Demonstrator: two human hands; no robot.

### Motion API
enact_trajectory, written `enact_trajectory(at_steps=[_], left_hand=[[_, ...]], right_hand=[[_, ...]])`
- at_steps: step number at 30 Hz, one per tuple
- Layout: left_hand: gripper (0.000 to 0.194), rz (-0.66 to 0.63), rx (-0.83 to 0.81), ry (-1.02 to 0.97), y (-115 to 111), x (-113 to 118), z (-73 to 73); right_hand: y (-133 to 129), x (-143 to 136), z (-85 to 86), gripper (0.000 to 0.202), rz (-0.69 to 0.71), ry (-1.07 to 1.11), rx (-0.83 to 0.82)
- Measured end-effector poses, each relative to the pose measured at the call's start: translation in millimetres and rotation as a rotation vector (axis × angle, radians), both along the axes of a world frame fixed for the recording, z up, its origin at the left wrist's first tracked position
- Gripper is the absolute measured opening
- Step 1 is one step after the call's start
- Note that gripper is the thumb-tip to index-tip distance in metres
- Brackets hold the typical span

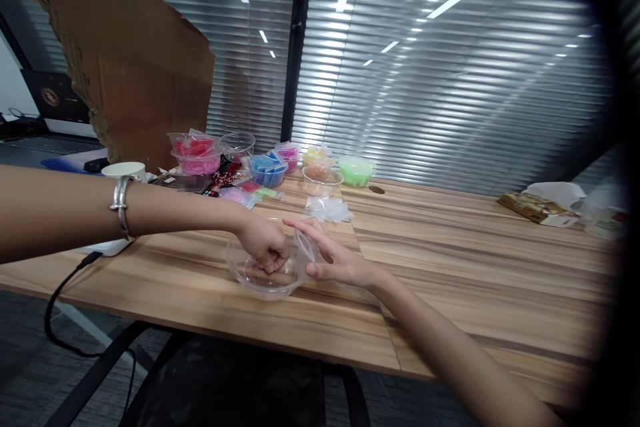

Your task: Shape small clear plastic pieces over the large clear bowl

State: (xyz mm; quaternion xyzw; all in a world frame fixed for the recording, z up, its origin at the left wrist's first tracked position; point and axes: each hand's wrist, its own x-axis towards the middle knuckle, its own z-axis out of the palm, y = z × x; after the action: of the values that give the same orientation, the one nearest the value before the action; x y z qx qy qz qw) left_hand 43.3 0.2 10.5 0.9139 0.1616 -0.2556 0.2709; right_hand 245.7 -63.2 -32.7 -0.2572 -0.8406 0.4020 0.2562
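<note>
A clear plastic bowl (267,288) sits near the front edge of the wooden table. My left hand (266,243), with a silver bangle on the wrist, reaches down into the bowl with its fingers curled together; whatever they may hold is hidden. On the bowl's right side, my right hand (327,255) grips a clear plastic piece (304,247) at the rim between thumb and fingers; whether this is the bowl's wall or a separate bag is unclear. Just behind the hands lies a pile of clear small bags (329,209).
Behind stand bowls of blue (267,171), green (356,172), orange (317,159) and pink (199,163) packets, and an empty clear bowl (323,180). A white cup (124,170) and cardboard sheet (145,67) are left; a tissue pack (537,208) is right.
</note>
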Motion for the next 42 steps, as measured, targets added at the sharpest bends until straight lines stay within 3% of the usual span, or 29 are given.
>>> enact_trajectory(at_steps=[9,18,24,30,35,42], left_hand=[[0.017,0.029,-0.036,0.066,0,8,-0.7],[0.017,0.055,0.006,0.147,-5,10,2.2],[0.011,0.05,-0.027,0.049,-3,3,7.7],[0.003,0.177,-0.096,-0.006,-1,-13,15.3],[0.008,0.235,-0.159,-0.06,0,-22,27.8],[0.012,0.2,-0.042,-0.229,1,-18,54.8]], right_hand=[[1,-8,-6.4,0.073,-0.182,0.094,0.027],[-1,-17,-9.4,0.051,-0.264,0.274,-0.077],[3,-17,-13.6,0.038,-0.324,0.35,-0.074],[2,-20,-15.5,0.038,-0.358,0.354,-0.033],[1,-24,-18.8,0.051,-0.298,0.378,-0.07],[-1,-24,-17.4,0.053,-0.357,0.369,-0.106]])
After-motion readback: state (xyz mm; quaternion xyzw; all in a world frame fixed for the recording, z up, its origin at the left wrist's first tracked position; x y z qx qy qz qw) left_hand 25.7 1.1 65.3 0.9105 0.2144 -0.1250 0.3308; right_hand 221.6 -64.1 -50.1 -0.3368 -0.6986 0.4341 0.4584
